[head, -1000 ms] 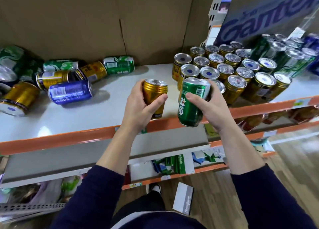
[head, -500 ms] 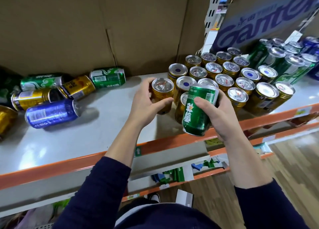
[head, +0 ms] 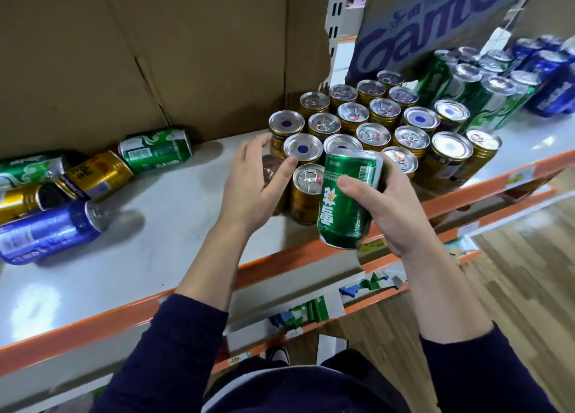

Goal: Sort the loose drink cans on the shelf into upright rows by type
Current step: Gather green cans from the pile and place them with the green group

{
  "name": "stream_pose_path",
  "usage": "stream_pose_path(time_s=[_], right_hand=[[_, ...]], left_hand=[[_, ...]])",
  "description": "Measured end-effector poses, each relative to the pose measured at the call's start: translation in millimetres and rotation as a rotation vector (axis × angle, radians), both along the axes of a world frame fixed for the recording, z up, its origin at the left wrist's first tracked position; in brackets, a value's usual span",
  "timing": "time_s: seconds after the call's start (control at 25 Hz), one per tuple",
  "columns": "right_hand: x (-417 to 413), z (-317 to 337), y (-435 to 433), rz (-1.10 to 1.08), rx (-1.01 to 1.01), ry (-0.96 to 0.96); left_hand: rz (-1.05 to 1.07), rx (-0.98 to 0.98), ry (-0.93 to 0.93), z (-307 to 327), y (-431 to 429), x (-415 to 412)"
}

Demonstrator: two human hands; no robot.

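Right hand (head: 395, 207) grips one green can (head: 345, 198), tilted, above the shelf's orange front edge (head: 130, 314). Left hand (head: 249, 188), fingers spread, curls around a gold can (head: 273, 176) standing at the gold block's (head: 376, 126) left end; grip unclear. Further left lie six loose cans: two green, three gold, one blue (head: 46, 232).

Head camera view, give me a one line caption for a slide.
Left hand sets a gold can beside the upright gold cans while the right hand holds a green can.
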State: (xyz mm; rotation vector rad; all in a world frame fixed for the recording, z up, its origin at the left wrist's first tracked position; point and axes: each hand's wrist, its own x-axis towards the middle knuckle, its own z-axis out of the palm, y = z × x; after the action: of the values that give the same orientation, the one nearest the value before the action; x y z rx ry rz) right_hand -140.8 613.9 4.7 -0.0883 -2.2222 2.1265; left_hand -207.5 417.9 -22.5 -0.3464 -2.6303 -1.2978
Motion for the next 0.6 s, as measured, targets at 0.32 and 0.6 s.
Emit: stream_pose_path(time_s=[0.32,0.6], right_hand=[[2.3,8.7,97.9,-0.083,-0.101,0.037],[-9.6,5.6,242.5,-0.141,-0.004,0.06]], left_hand=[[-0.142,-0.421,0.178,27.7,113.8,-3.3],[-0.152,-0.496,0.198,27.7,259.9,-4.9]])
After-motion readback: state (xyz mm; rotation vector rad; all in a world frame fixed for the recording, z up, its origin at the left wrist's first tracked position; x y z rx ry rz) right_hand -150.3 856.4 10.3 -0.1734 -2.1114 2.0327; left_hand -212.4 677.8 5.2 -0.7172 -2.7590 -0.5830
